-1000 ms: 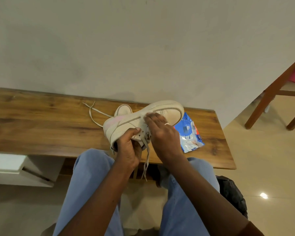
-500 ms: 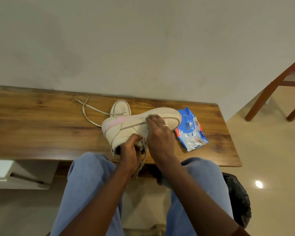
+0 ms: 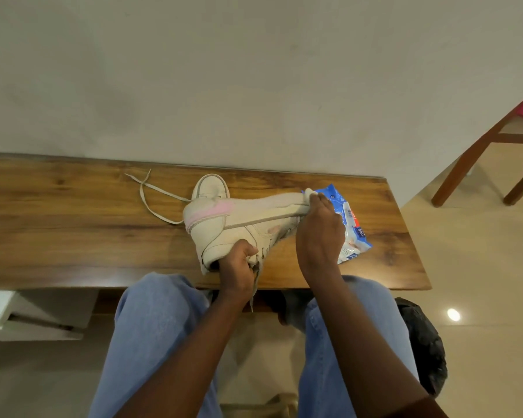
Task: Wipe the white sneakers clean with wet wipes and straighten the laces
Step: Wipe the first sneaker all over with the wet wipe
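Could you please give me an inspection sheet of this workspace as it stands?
Surface: wooden table, against a wall.
Job's things: held sneaker on its side; second sneaker behind it; lace loose on the table; wipes pack beside the toe.
Clutter: nothing seen.
Hands: left hand grips the sneaker's collar; right hand holds a wipe at the toe.
Cables: nothing seen.
Surroundings: wooden chair at right; black bag on the floor.

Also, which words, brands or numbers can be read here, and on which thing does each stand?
Blue plastic wet-wipes pack: white letters on a dark patch and a barcode, too blurred to read.
White leather sneaker with pink heel band: no text visible.
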